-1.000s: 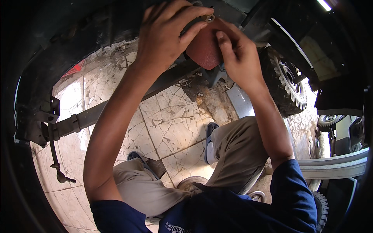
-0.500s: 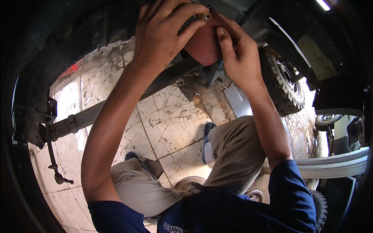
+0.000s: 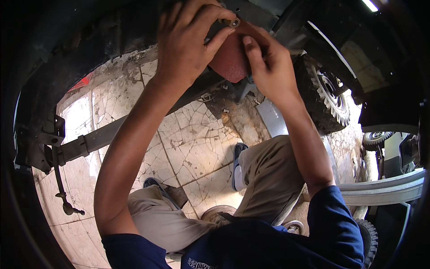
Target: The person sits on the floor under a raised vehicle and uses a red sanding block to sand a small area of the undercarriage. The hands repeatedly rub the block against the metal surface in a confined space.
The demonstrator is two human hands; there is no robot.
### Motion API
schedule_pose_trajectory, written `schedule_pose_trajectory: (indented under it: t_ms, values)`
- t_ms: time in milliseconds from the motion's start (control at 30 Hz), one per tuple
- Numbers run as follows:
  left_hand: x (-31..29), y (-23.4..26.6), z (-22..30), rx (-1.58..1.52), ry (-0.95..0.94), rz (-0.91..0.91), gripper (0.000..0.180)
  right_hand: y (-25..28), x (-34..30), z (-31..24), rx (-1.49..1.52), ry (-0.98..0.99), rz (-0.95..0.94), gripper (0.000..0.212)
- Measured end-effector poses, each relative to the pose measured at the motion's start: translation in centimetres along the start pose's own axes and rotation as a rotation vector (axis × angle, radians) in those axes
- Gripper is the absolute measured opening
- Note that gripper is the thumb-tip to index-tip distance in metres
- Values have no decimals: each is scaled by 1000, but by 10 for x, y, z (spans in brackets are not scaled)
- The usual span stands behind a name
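Both my arms reach up to the top of the view. Between thumb and forefinger, my left hand point(image 3: 186, 42) pinches a small brass-coloured metal fitting point(image 3: 234, 22) with a hole in its end. My right hand point(image 3: 271, 67) grips a reddish-brown piece of sandpaper point(image 3: 229, 60), its thumb lying on the front and the other fingers behind it. The sandpaper hangs down just below the fitting, its lower corner pointing at the floor. Whether the fitting touches the sandpaper I cannot tell, and the fingers hide part of both.
A dark metal bar point(image 3: 105, 133) crosses beneath my arms. Dark vehicle parts surround the top and sides. A rod with a jointed end point(image 3: 67, 207) hangs at left. Right stand a toothed tyre point(image 3: 329, 96) and curved grey metal strips point(image 3: 380, 188). Cracked floor tiles point(image 3: 192, 134) lie below.
My hands have shifted slightly left with the fitting and the sandpaper. The sandpaper's lower corner now hangs a little lower. Both grips look the same.
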State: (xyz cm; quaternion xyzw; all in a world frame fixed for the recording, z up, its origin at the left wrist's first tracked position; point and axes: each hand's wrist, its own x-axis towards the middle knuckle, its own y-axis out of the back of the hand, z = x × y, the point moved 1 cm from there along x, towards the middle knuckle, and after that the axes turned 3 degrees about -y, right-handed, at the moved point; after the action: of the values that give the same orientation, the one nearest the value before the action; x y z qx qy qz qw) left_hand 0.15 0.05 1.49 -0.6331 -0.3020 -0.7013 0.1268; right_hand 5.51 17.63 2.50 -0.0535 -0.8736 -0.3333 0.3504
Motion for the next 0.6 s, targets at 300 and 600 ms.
schedule_pose_trajectory:
  t_ms: [300,600]
  values:
    - [-2,4,-1,-4,-26,-59,30,1,2,2,76,23,46,33]
    - [-3,0,-1,-47,36,-47,37,2,4,-4,-8,69,56,35]
